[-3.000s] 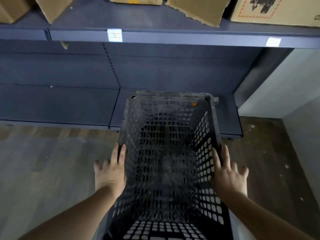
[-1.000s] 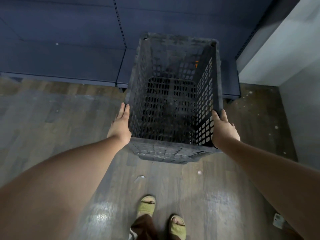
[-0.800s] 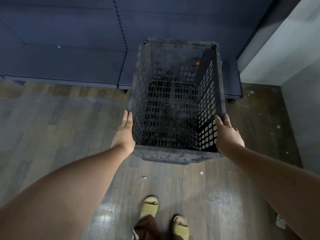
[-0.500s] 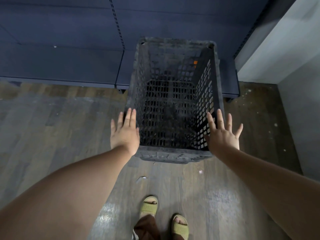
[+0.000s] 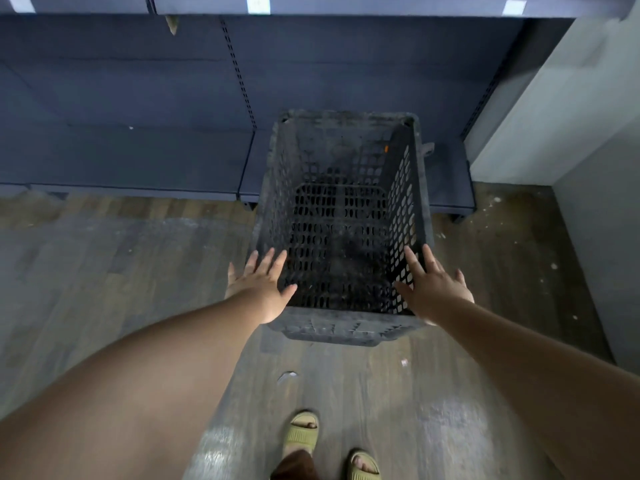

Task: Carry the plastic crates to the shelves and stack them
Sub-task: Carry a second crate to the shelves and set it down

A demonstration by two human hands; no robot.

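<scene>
A black perforated plastic crate [image 5: 341, 216] stands open side up, its far end over the dark blue bottom shelf [image 5: 138, 161] and its near end over the floor. My left hand [image 5: 261, 284] hovers at the crate's near left corner with fingers spread and nothing in it. My right hand [image 5: 433, 285] is spread over the near right rim, holding nothing. A small orange speck shows inside the crate near its far right corner.
The blue shelving unit fills the back, with an upper shelf edge [image 5: 346, 5] bearing white labels. A grey wall [image 5: 571, 116] closes the right side. The wooden floor [image 5: 104, 265] has small bits of debris. My feet in yellow-green sandals [image 5: 301, 433] stand below.
Both hands let go of the crate's sides and spread open. The crate now rests low at the shelf. The camera tilted up a little, showing the upper shelf edge.
</scene>
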